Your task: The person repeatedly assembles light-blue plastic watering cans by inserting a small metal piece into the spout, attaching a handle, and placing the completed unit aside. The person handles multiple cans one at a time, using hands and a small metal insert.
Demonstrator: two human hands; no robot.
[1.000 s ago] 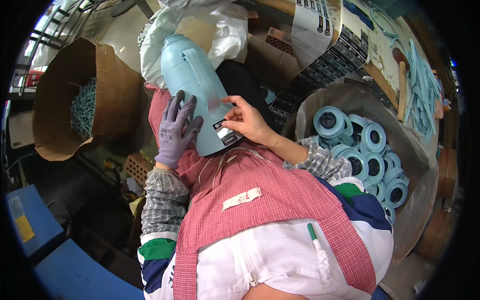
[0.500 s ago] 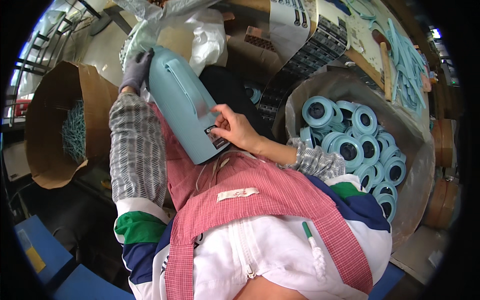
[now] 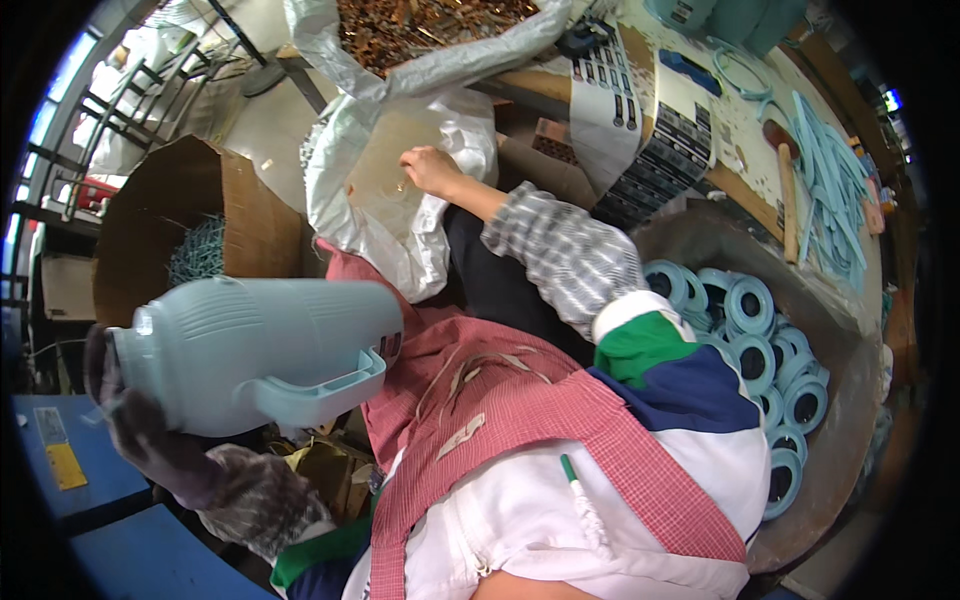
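Note:
A pale blue plastic thermos jug (image 3: 270, 350) lies on its side at the left, its handle toward me and its base near my apron. My left hand (image 3: 140, 410), in a grey glove, grips the jug's neck end; part of the glove is blurred. My bare right hand (image 3: 432, 172) reaches out over a white plastic bag (image 3: 465, 130). Its fingers are curled together, and whatever small thing may be between them is too small to name. A dark label on the jug faces partly away near the base.
Blue rings with dark centres (image 3: 750, 305) fill a lined bin at right. A cardboard drum (image 3: 265, 215) holds thin blue pieces. Behind are a sack of brown scraps (image 3: 430, 25), hanging label sheets (image 3: 665, 150), a wooden-handled hammer (image 3: 787, 200) and blue strips (image 3: 830, 190).
The jug has swung from upright-slanting on my lap to sideways at the left, carried by my left hand. My right hand has left its label and moved up to the white bag.

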